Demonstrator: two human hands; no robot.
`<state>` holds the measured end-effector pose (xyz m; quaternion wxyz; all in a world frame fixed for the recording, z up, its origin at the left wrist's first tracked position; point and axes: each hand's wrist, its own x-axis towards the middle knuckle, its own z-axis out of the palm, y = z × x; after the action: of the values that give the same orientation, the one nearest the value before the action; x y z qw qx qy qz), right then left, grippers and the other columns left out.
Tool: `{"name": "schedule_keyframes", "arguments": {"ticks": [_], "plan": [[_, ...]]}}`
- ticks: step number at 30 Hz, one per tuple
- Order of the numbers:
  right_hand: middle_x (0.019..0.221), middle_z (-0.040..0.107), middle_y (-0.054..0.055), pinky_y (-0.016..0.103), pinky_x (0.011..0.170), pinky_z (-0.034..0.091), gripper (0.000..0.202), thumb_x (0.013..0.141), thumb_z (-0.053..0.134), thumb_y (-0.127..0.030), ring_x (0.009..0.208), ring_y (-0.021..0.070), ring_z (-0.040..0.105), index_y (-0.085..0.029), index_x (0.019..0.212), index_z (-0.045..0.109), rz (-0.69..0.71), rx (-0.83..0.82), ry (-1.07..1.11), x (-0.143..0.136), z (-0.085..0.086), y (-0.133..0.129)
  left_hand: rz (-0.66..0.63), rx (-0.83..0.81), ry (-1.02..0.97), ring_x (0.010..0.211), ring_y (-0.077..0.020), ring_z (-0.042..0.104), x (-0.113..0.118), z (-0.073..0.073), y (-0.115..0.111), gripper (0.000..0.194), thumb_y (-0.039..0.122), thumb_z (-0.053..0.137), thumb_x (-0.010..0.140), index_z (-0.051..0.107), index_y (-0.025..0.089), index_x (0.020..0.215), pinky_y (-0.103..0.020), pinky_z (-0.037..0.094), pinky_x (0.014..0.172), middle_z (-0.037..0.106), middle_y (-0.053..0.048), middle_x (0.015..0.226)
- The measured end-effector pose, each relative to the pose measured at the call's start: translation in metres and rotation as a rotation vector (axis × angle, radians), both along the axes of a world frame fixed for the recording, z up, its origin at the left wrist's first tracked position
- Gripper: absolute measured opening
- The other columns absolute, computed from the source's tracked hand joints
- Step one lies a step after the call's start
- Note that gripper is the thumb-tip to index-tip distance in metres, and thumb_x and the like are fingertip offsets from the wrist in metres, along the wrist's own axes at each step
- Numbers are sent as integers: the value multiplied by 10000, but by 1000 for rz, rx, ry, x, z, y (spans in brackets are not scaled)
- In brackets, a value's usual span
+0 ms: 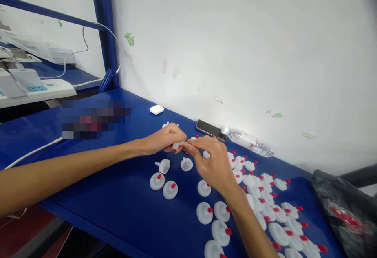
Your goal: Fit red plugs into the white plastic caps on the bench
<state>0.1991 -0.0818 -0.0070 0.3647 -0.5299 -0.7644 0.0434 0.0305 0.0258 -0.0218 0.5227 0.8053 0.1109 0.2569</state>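
Near the middle of the blue table, my left hand (169,137) is closed on a small translucent white plastic piece (176,145). The thumb and forefinger of my right hand (210,158) pinch together at the right end of the same piece, and my two hands nearly touch. Just below them lie a white cap without a red tip (186,164) and another with its spout pointing left (163,166). Two white caps with red tips (157,181) rest lower left. Several more red-tipped white caps (221,232) spread under and beyond my right forearm.
Along the wall lie a white earphone case (156,110), a black phone (210,129) and a clear bottle (249,142). A black plastic bag (341,203) sits at the right edge. At left are a blurred patch, a white cable (35,152) and a power strip (55,89).
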Motion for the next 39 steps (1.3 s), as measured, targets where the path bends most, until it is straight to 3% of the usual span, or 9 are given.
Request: {"name": "schedule_keyframes", "arguments": {"ticks": [5, 9, 13, 18, 21, 24, 28, 33, 39], "plan": [[697, 731, -13, 313, 705, 457, 383, 1021, 540, -294, 688, 178, 647, -239, 686, 716, 67, -182, 141, -3, 8, -3, 164, 457, -66, 468, -105, 276, -6, 0, -6, 237, 214, 523, 751, 448, 204, 527, -308, 230, 492, 341, 53, 477], [718, 724, -4, 298, 704, 476, 343, 1020, 549, -353, 707, 183, 652, -232, 757, 733, 90, -234, 261, -6, 11, -5, 230, 690, -99, 490, -137, 346, -9, -2, -7, 169, 205, 502, 751, 514, 215, 583, -324, 261, 502, 419, 30, 501], [679, 619, -23, 282, 661, 420, 362, 1030, 524, -363, 650, 149, 553, -221, 706, 598, 18, -179, 233, -6, 6, -3, 231, 895, -54, 553, -154, 458, -12, -3, -4, 196, 170, 427, 886, 567, 204, 753, -322, 336, 529, 549, 6, 626], [628, 479, -62, 293, 591, 302, 335, 1048, 455, -341, 582, 130, 431, -234, 730, 460, -73, -168, 146, -5, -1, -1, 235, 809, -33, 595, -109, 551, -12, -8, -1, 157, 231, 528, 951, 619, 183, 1070, -262, 394, 571, 641, 27, 783], [592, 424, -62, 306, 566, 259, 386, 1058, 413, -361, 548, 133, 387, -235, 695, 386, -90, -192, 162, -5, -3, -1, 285, 760, -56, 575, -82, 570, -10, -10, 1, 379, 362, 690, 929, 574, 195, 1248, -223, 412, 551, 695, 26, 892], [552, 372, -56, 315, 535, 230, 490, 1057, 424, -455, 516, 131, 335, -228, 633, 336, -75, -232, 168, -7, -4, -1, 297, 816, -99, 579, -82, 572, -8, -12, 3, 360, 424, 699, 946, 601, 202, 1212, -219, 410, 538, 726, 7, 943], [524, 428, -42, 329, 538, 207, 521, 1049, 450, -499, 493, 134, 311, -226, 610, 381, -147, -207, 5, -13, -7, -2, 269, 927, -141, 595, -95, 578, -8, -13, 6, 229, 345, 628, 996, 639, 181, 1155, -232, 406, 543, 741, -33, 950], [573, 570, -2, 333, 563, 195, 410, 1040, 446, -395, 506, 145, 412, -225, 673, 514, -300, -72, -161, -17, -8, -4, 283, 1015, -216, 586, -94, 545, -8, -15, 8, 275, 332, 700, 967, 647, 181, 1191, -231, 398, 527, 749, -38, 953], [576, 526, -50, 306, 561, 214, 357, 1017, 455, -287, 523, 118, 396, -215, 668, 437, -271, -96, -90, -13, -1, -5, 305, 1051, -309, 586, -86, 536, -5, -14, 9, 296, 285, 753, 925, 662, 177, 1185, -212, 418, 506, 743, -47, 995]]}}
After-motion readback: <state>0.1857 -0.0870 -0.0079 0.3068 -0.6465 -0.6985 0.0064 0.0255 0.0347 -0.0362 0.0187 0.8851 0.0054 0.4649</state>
